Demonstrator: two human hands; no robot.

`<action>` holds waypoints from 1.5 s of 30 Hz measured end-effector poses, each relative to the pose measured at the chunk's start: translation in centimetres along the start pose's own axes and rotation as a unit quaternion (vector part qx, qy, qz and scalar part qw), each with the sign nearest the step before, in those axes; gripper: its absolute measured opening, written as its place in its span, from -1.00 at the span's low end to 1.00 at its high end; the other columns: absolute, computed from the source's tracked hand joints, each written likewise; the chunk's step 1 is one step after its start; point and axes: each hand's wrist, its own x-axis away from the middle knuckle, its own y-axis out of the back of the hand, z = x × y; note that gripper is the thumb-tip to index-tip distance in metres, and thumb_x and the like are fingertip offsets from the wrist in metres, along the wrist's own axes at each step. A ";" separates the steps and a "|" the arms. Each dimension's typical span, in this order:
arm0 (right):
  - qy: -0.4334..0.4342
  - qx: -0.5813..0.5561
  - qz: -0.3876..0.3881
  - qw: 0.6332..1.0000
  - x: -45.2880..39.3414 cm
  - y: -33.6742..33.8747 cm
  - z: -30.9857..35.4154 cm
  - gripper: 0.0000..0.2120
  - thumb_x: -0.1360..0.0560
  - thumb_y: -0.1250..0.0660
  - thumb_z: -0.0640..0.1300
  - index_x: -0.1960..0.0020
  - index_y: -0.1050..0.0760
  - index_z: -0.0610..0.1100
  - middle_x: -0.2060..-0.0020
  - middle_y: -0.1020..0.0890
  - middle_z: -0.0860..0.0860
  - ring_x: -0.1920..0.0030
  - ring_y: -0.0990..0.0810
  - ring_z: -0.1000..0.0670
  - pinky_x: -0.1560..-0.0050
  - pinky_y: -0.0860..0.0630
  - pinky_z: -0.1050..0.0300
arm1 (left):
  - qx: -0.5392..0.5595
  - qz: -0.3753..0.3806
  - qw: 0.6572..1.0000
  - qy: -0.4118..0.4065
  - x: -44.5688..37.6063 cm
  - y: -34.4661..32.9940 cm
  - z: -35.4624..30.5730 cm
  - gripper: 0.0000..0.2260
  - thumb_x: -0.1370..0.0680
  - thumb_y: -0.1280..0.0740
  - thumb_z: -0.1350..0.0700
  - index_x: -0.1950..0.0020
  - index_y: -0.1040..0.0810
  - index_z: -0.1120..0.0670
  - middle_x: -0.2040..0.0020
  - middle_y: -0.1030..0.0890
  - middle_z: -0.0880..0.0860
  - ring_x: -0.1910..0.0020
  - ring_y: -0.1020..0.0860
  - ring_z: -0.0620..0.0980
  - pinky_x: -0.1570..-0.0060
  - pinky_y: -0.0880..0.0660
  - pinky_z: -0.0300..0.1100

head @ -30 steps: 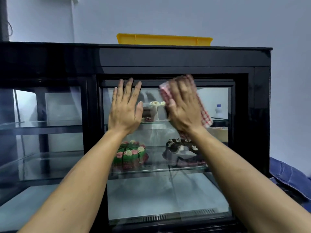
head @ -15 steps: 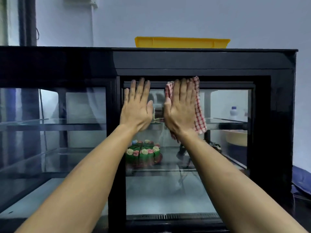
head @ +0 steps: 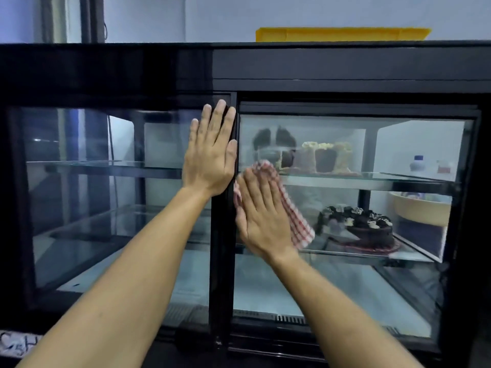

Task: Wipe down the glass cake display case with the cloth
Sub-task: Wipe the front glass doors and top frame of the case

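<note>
- Cloth (head: 297, 221), red-and-white check, sits flat on the glass of the right door, low on its left side, just beside the black centre post (head: 221, 261).
- Your right hand (head: 261, 216) presses the cloth to the glass with straight fingers (head: 255, 187) held close together; the cloth shows above the fingertips and trails out past the hand's right edge toward the wrist.
- Your left hand (head: 211, 158) lies flat and bare on the left pane, right against the centre post, fingers straight and close together, tips at the upper frame. It holds nothing.
- Your two hands are just beside each other, the left higher, the right lower.
- The case (head: 345, 67) is black-framed with glass doors and glass shelves inside.
- Behind the right door, the upper shelf carries a cake (head: 326, 158) cut into slices; a chocolate cake (head: 366, 229) sits on the shelf below, to the right of the cloth.
- A pale bowl (head: 419, 211) stands at the far right of the case, and a small bottle (head: 418, 163) above it.
- A yellow tray (head: 342, 34) rests on top of the case.
- Two dark smudge-like patches show on the glass above the cloth.
</note>
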 end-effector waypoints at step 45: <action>-0.387 -0.095 -0.243 0.884 -2.2 12.8 -26.9 -0.39 -0.68 0.01 0.01 -0.67 -0.12 -0.20 -0.66 -0.16 -0.18 -0.68 -0.06 -0.16 -0.67 0.05 0.00 | 0.012 -0.019 0.998 0.059 1.4 -0.7 0.0 -0.47 -0.71 -0.03 0.00 -0.71 -0.12 -0.07 -0.73 0.02 0.01 -0.70 0.15 0.03 -0.65 0.21 0.01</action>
